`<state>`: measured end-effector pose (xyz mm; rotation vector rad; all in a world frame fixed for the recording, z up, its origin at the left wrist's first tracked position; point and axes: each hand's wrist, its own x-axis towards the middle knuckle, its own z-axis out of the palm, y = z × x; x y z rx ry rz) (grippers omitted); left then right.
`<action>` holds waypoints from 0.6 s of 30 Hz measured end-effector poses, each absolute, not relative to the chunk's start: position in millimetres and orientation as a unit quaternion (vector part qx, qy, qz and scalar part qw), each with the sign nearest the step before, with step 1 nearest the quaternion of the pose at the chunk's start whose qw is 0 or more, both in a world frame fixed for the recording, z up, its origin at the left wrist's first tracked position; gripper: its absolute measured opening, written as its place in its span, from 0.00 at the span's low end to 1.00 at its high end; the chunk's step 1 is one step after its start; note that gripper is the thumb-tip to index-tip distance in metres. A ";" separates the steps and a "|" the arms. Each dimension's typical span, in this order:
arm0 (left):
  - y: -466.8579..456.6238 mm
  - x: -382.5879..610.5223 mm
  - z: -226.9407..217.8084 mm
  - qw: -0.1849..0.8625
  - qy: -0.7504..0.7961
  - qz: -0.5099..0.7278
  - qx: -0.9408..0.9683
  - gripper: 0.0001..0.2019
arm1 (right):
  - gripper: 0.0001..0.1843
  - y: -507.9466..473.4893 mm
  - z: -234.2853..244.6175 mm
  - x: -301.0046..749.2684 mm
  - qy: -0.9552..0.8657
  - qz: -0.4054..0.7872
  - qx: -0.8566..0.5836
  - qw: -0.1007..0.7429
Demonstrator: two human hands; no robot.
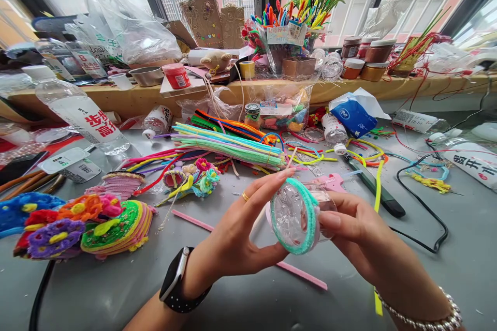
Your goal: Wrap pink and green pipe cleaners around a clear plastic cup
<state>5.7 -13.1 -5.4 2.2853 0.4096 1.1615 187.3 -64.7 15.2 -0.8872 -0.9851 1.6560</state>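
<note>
A clear plastic cup [289, 217] is tipped on its side in front of me, with turquoise pipe cleaner [311, 217] running round its rim. My right hand [357, 227] grips the cup's side, thumb near the rim and fingers behind it. My left hand [236, 227] spans the rim from the other side, fingertips at the top and thumb at the bottom edge. Beneath the hands lies a pink pipe cleaner [305, 275] on the grey table. Just behind the cup is a pink tool [330, 182], partly hidden, that looks like a glue gun.
Bundled pastel pipe cleaners [229, 145] lie behind my hands. Pipe-cleaner flowers [70, 217] sit at left, near a tilted water bottle [83, 114]. A dark green cutter [376, 189] and a black cable [438, 222] lie at right. A crowded ledge [233, 90] runs along the windows.
</note>
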 end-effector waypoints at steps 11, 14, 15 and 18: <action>-13.1 6.5 -5.3 0.252 0.152 0.432 0.852 0.42 | 0.11 -64.2 14.3 187.1 -0.408 0.676 -0.373 0.488; -12.8 6.1 -5.6 0.256 0.154 0.434 0.850 0.42 | 0.12 -63.5 14.1 186.1 -0.409 0.669 -0.382 0.489; -12.6 5.9 -5.6 0.256 0.153 0.435 0.850 0.42 | 0.13 -63.4 14.4 186.0 -0.411 0.665 -0.387 0.490; -11.9 5.7 -5.0 0.267 0.145 0.432 0.850 0.43 | 0.13 -63.0 16.5 186.2 -0.417 0.652 -0.398 0.492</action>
